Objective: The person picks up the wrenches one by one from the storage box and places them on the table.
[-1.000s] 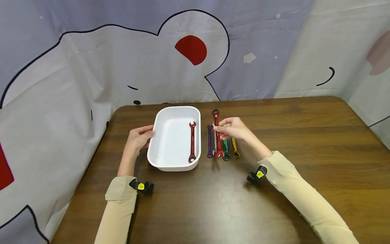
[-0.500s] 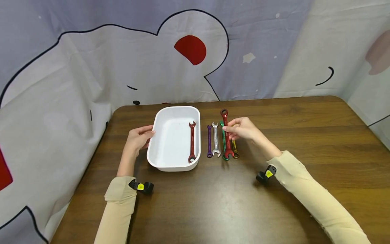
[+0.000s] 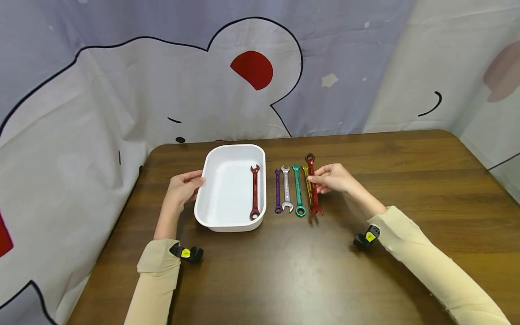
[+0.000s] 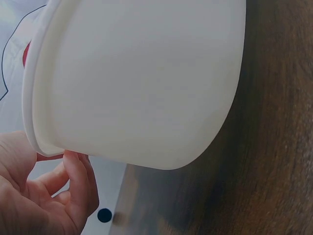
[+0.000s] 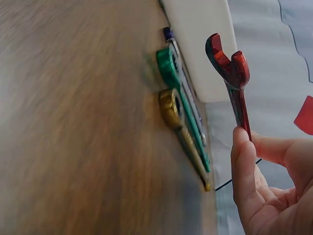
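My right hand [image 3: 334, 177] pinches a red wrench [image 3: 312, 185] between thumb and fingers, its open jaw end toward me. In the right wrist view the red wrench [image 5: 238, 88] stands above the tabletop, apart from the others. In the head view it partly overlaps a yellow wrench [image 3: 306, 176]. Left of that lie a green wrench [image 3: 298, 187], a silver wrench [image 3: 286, 187] and a purple wrench [image 3: 278, 189], side by side. My left hand [image 3: 183, 188] grips the left rim of a white tub [image 3: 229, 228]. Inside, along its right wall, lies another red wrench [image 3: 255, 192].
The brown wooden table [image 3: 260, 280] reaches back to a printed curtain [image 3: 183, 85] hanging behind it. The tub stands just left of the wrench row. Small black cameras [image 3: 195, 254] are strapped to both wrists.
My right hand has carried the red wrench rightward, from over the silver wrench, past the green one, to the yellow one. My left hand keeps its grip on the tub.
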`<control>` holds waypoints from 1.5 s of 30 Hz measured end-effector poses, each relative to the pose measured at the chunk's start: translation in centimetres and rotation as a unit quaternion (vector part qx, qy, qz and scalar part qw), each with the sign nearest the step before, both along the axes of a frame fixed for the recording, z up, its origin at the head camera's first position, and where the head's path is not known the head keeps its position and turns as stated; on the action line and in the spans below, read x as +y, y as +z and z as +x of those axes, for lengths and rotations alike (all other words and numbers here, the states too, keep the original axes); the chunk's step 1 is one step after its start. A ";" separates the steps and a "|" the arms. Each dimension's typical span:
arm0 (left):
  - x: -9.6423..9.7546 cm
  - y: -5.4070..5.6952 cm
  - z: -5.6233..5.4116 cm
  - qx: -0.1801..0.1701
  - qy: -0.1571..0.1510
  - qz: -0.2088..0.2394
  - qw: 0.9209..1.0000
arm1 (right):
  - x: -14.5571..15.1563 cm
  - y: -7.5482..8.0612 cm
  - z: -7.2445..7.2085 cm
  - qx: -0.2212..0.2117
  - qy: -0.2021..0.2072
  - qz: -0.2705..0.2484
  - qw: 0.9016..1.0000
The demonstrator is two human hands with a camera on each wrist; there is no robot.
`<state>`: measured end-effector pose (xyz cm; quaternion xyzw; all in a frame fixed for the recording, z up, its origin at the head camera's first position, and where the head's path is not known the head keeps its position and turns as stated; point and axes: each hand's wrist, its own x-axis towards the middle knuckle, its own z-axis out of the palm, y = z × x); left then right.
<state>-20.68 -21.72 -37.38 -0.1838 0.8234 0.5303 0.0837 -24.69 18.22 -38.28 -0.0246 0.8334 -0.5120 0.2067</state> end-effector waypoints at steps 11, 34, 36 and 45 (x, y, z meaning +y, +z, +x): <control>0.0 0.1 0.0 0.003 0.004 0.001 1.000 | 1.7 -1.2 -0.2 -0.028 -0.005 -0.003 1.000; 0.1 0.3 -0.1 -0.003 0.006 0.002 1.000 | 1.5 -1.9 -0.9 -0.023 -0.007 0.031 0.999; 0.1 0.2 -0.1 -0.003 0.007 0.003 1.000 | 1.5 -2.0 -1.0 -0.021 -0.010 0.036 0.999; 0.1 0.2 -0.1 -0.002 0.006 0.005 1.000 | 1.8 -1.7 -1.1 -0.016 0.000 0.070 0.997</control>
